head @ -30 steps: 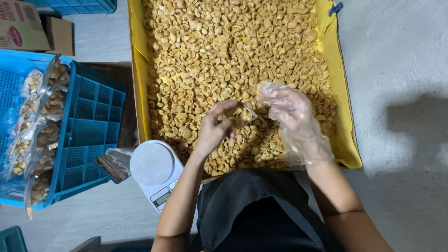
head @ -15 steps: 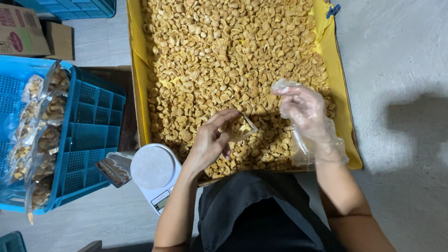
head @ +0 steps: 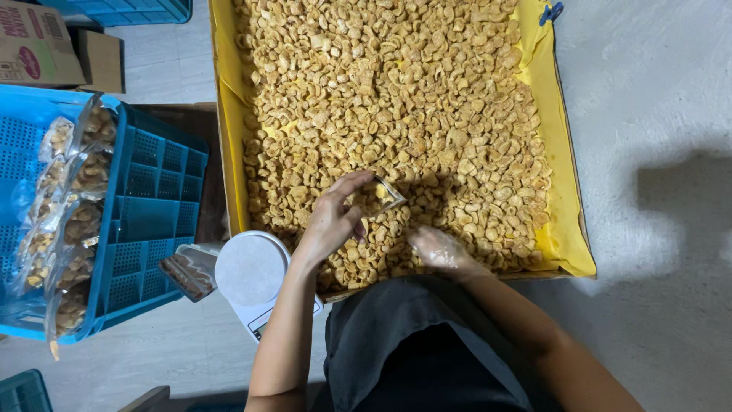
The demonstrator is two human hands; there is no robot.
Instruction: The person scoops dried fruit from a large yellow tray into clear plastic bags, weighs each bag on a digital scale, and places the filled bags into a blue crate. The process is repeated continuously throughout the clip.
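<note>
Closest to the camera is the person's dark apron (head: 415, 343), with both bare arms reaching out from it. Just to the left of the left arm sits a small white kitchen scale (head: 252, 271) with a round top. A little clear tub (head: 189, 271) with brown bits in it lies just beside the scale.

The left hand (head: 332, 221) is bare. Its thumb and fingers pinch the edge of a small clear plastic bag (head: 376, 197) and hold it up with the mouth open. Some golden snack pieces are already inside the bag. The bag hangs just over the near part of the snack pile.

The right hand (head: 440, 249) wears a thin clear plastic glove. It is pushed down into the snack pieces (head: 396, 99) near the front edge of the tray. The fingers are curled into the pile, but you cannot tell if they hold any pieces.

The snacks fill a big tray lined with yellow plastic sheet (head: 560, 236). A blue clip (head: 550, 11) grips the sheet at the far right corner.

To the left is a blue plastic crate (head: 149, 221). Filled clear snack bags (head: 65, 221) lie in a row along it. Farther off in the top left corner stands a cardboard box (head: 38, 46).
</note>
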